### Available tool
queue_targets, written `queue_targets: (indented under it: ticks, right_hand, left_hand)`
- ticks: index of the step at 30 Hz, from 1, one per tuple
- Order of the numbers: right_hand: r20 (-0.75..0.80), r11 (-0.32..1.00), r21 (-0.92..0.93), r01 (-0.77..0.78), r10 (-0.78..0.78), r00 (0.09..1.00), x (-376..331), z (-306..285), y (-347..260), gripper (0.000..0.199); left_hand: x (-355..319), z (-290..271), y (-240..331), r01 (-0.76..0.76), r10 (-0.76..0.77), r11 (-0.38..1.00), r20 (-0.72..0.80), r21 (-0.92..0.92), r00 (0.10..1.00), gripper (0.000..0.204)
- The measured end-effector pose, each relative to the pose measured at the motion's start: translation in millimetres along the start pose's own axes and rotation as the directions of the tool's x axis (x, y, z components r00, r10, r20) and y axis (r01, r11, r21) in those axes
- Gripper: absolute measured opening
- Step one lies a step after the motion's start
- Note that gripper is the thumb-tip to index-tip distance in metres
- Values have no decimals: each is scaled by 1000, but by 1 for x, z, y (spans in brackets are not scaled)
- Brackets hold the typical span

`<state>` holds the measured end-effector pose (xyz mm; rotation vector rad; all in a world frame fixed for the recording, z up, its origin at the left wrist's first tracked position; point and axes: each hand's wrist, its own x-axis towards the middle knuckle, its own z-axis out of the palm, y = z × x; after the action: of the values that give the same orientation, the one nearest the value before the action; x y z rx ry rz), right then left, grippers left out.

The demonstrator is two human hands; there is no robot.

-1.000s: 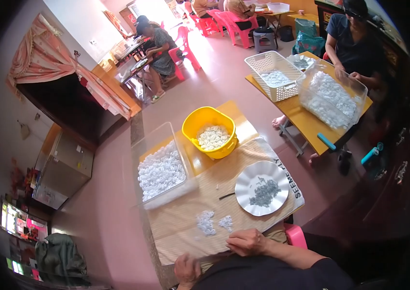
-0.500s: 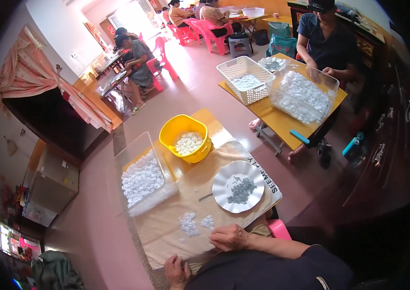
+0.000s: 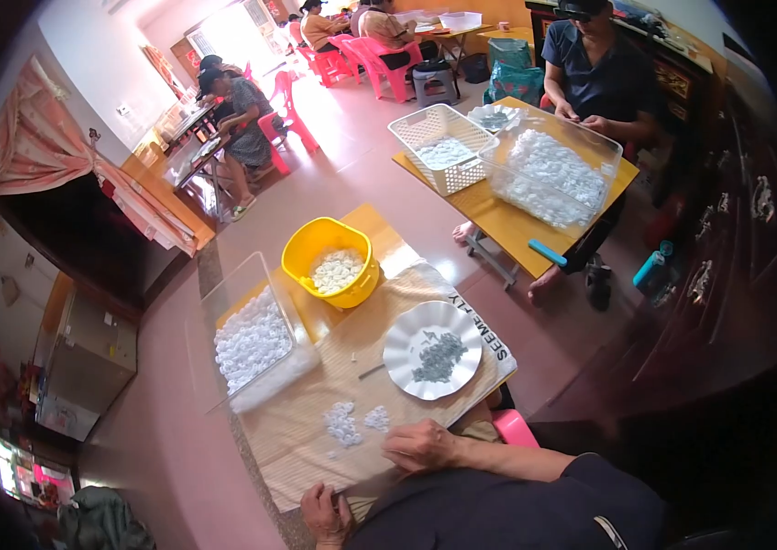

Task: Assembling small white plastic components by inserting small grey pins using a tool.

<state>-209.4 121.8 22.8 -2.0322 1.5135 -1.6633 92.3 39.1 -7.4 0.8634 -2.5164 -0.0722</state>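
My right hand [image 3: 420, 446] rests at the near edge of the cloth-covered table [image 3: 315, 463], fingers bent down and closed; whatever they hold is hidden. To its left, my left hand [image 3: 327, 513] is curled at the table's edge, and anything in its fingers is too small to make out. Just beyond my right hand lie a larger pile of small white plastic pieces [image 3: 342, 424] and a smaller pile [image 3: 376, 418]. A white scalloped plate [image 3: 404, 337] holds small grey pieces [image 3: 440, 357]. Beside the plate is a thin dark stick [image 3: 372, 371].
A clear bin [image 3: 301, 353] of white pieces stands at the table's left, a yellow bucket [image 3: 329, 293] of pale pieces at the back. Across the aisle, a co-worker [image 3: 599, 73] sits at another table with a white basket [image 3: 448, 179] and clear bin [image 3: 590, 211]. Others sit farther back.
The whole scene has shifted slightly left in the picture. My hands stay in nearly the same places on the table. The co-worker's hands have come together behind their bin.
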Motion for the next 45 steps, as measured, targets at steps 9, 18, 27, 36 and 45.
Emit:
queue_targets:
  ticks: [9,18,27,36,45]
  right_hand:
    - [6,1000,-8,13,-13,1000,-3,0,-2,7]
    - [9,1000,13,-10,10,1000,-3,2,-3,7]
    - [12,999,34,11,-11,1000,-7,6,-3,10]
    - [-166,999,36,-15,21,986,-6,4,-13,26]
    - [-139,997,78,15,-4,990,-12,22,-4,23]
  left_hand:
    - [-2,0,4,33,-33,999,-25,-9,999,37]
    - [1,0,4,14,-13,1000,-33,23,999,33]
    - [0,-4,8,35,-35,999,-12,22,999,33]
    - [73,-36,47,-183,157,978,-222,-101,962,78]
    - [225,-92,146,-643,573,762,-391,-69,720,99]
